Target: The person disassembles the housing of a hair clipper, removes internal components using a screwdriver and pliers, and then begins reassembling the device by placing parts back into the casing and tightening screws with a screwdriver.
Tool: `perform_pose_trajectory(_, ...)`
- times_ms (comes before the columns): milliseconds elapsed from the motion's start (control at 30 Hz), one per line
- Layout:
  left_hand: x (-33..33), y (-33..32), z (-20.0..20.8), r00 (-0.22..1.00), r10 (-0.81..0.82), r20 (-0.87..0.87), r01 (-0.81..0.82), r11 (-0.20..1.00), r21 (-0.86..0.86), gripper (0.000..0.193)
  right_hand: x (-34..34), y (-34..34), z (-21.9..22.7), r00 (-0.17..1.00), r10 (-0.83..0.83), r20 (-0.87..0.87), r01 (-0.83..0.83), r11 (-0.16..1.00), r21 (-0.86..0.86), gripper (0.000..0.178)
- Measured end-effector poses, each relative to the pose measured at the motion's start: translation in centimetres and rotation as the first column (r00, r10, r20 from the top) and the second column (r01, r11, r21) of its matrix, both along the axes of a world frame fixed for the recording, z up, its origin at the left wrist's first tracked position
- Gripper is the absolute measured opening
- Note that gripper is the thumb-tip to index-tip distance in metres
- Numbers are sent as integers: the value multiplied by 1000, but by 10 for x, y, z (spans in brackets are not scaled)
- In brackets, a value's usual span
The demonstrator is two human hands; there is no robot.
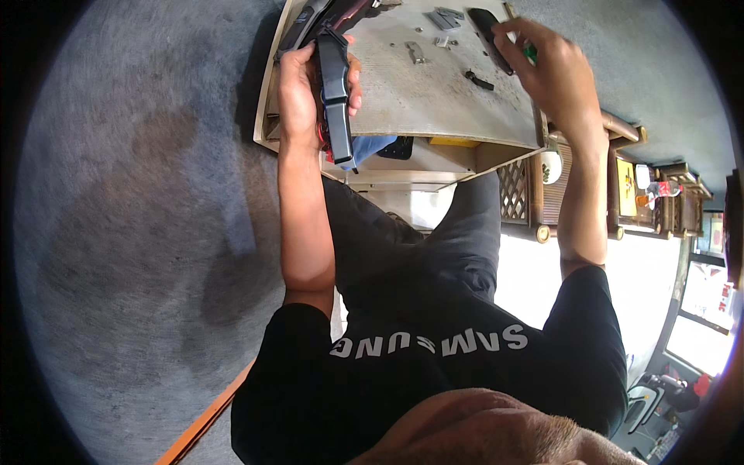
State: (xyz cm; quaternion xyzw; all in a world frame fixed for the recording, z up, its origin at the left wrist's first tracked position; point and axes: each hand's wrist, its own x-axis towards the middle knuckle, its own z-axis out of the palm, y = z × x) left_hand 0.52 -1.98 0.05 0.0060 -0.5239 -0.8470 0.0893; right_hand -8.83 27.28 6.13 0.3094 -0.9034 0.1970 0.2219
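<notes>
Your left hand curls its fingers and thumb around a glossy, dark, segmented casing, which lies upright along the palm. Your right hand is bent over a green object, mostly hidden, so you cannot tell how firmly it is pinched; its fingertips overlap a smooth black oblong piece. Between your hands, a short black part and angular grey metal pieces rest on the scuffed, pale tabletop. Farther right stands brown bamboo furniture with latticework.
</notes>
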Motion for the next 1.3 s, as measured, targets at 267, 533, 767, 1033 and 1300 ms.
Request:
perform_pose_trajectory(267,-2,3,-2,999,49,5,-49,998,-27,45,51,30,-45,984,-139,109,137,990,19,21)
perform_pose_trajectory(533,-3,-8,-5,1000,6,-26,-3,992,126,46,34,15,-45,998,-64,15,65,996,-67,22)
perform_pose_trajectory(767,-5,-6,-5,1000,5,-2,-5,995,95,44,-12,-6,-39,991,-129,22,125,985,116,20)
perform_pose_trajectory(1033,-3,-9,-8,999,-8,-34,12,995,101,45,-20,-16,-37,983,-178,53,165,968,191,19)
perform_pose_trajectory(1300,-8,-12,-15,994,66,-84,-48,979,201,46,-34,-19,-44,987,-161,-15,160,958,238,21)
